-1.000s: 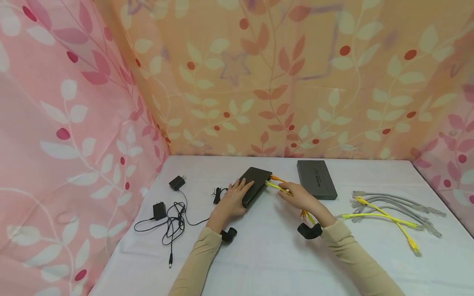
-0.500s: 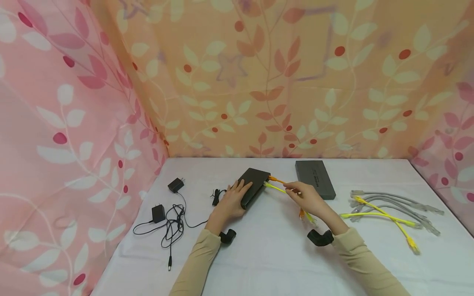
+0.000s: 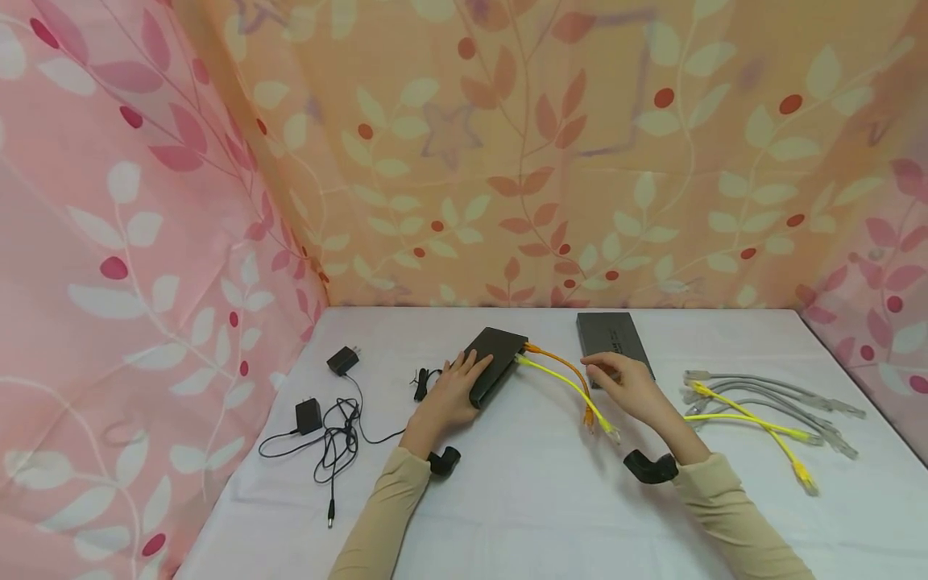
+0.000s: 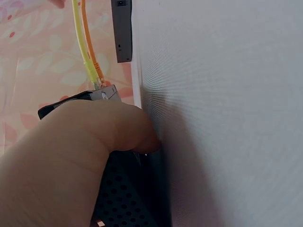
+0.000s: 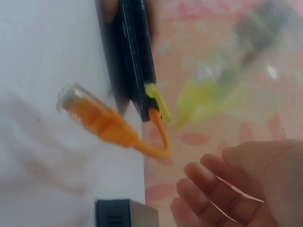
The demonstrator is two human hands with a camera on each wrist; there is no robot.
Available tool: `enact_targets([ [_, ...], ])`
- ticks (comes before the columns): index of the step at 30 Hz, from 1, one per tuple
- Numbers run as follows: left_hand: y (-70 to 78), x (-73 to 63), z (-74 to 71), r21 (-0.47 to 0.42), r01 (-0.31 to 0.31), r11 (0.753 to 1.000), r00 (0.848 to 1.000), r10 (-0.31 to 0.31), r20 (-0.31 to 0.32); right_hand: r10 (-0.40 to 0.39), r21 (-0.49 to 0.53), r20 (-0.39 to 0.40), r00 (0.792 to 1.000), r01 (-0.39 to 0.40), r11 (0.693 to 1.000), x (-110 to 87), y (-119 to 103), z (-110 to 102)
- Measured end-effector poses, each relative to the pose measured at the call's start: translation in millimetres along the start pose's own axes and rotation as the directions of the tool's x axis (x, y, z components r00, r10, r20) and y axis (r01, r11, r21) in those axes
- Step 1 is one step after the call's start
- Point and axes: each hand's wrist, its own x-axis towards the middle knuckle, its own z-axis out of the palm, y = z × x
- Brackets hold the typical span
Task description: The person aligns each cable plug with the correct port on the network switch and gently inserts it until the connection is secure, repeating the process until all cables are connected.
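Observation:
My left hand (image 3: 449, 395) holds a black network switch (image 3: 500, 354), fingers spread over its top and thumb along its near side. A yellow Ethernet cable (image 3: 561, 377) and an orange Ethernet cable (image 3: 561, 358) are plugged into its right side. Their other ends hang free; the right wrist view shows the orange plug (image 5: 104, 123) close up and the yellow plug (image 5: 199, 99) blurred. My right hand (image 3: 627, 391) is to the right of these cables, holding nothing, its fingers loosely bent in front of a second, dark grey switch (image 3: 612, 334).
On the right lie several grey Ethernet cables (image 3: 768, 387) with yellow cables (image 3: 754, 423) across them. Two black power adapters (image 3: 343, 361) with tangled cords (image 3: 341, 435) lie on the left. A patterned cloth (image 3: 464, 201) stands behind the white table (image 3: 507, 515).
My right hand has let go of the yellow cable and moved right, away from it. My left hand stays on the black switch.

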Motion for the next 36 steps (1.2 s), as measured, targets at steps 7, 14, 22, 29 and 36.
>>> enact_targets([
  [7, -3.4, 0.8, -0.4, 0.015, -0.003, 1.000, 1.000, 0.003, -0.008, 0.027, -0.055, 0.027, 0.999, -0.025, 0.998, -3.7, 14.8, -14.2],
  [14, -5.6, 0.5, -1.5, 0.016, -0.013, 1.000, 1.000, 0.013, -0.007, 0.068, -0.112, 0.123, 0.990, -0.054, 0.992, -10.6, 27.6, -36.3],
  [22, -5.9, 0.4, -0.2, 0.007, -0.013, 1.000, 1.000, 0.013, -0.003, 0.063, -0.133, 0.324, 0.944, -0.020, 0.991, -21.1, 36.3, -64.3],
  [29, -5.0, 0.1, 1.0, 0.001, -0.010, 1.000, 1.000, 0.010, 0.002, 0.040, -0.158, 0.418, 0.908, 0.029, 0.987, -29.7, 45.4, -73.5],
  [36, -5.8, 0.7, 5.2, 0.003, -0.019, 1.000, 1.000, 0.019, -0.009, 0.032, -0.169, 0.451, 0.892, 0.050, 0.984, -35.1, 56.9, -75.0],
])
